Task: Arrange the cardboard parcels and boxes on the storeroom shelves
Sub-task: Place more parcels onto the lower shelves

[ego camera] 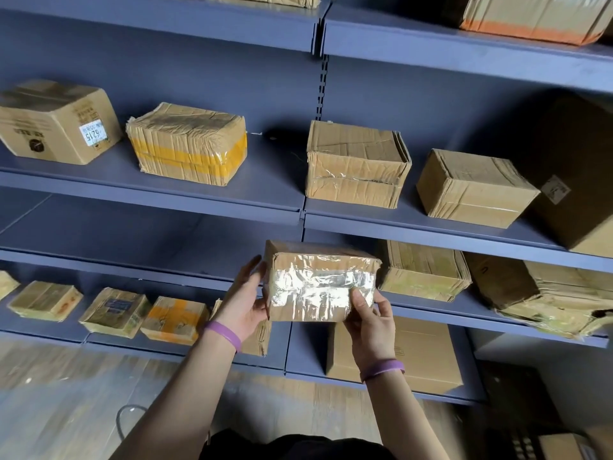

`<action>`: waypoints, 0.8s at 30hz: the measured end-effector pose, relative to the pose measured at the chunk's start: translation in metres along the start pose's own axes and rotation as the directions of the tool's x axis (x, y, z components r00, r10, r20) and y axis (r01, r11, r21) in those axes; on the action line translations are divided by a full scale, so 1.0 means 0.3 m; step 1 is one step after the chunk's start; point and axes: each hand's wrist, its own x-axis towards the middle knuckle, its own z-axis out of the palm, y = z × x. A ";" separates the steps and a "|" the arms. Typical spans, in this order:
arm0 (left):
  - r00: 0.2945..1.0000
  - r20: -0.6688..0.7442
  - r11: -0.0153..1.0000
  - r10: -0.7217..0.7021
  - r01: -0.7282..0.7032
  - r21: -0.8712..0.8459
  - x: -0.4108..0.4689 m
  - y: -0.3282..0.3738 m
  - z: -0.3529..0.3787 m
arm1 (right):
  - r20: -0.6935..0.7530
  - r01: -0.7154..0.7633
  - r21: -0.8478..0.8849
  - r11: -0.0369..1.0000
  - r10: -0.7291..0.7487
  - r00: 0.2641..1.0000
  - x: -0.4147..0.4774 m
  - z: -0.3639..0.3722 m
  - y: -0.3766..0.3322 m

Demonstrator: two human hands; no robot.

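I hold a small cardboard parcel [318, 280] wrapped in shiny clear tape in front of the blue shelving. My left hand [243, 302] lies flat against its left side, fingers straight. My right hand [370, 322] grips its lower right corner, thumb on the taped front. The parcel hangs in the air level with the third shelf [166, 263], just left of a flat bundle [423, 270] lying there. Above, the second shelf [205, 202] carries several boxes, one with yellow tape [189, 144].
Several small parcels [114, 312] line the lower left shelf. A large box [428, 353] stands on the bottom shelf behind my right wrist. A crushed box [544, 293] and a tall box [577, 174] fill the right side. Wooden floor [66, 403] lies below.
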 end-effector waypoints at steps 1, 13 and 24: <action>0.999 0.005 0.997 -0.034 0.034 0.068 -0.010 0.014 0.009 | -0.009 0.013 -0.002 1.000 -0.014 1.000 -0.003 0.002 -0.002; 0.999 -0.010 0.975 -0.047 0.048 0.219 0.005 0.055 0.001 | 0.006 0.101 -0.328 0.939 -0.104 0.995 -0.026 0.001 -0.017; 0.968 0.238 0.943 0.079 -0.150 0.296 -0.032 0.041 0.006 | 0.033 0.046 -0.472 0.880 -0.034 0.999 -0.005 0.031 -0.098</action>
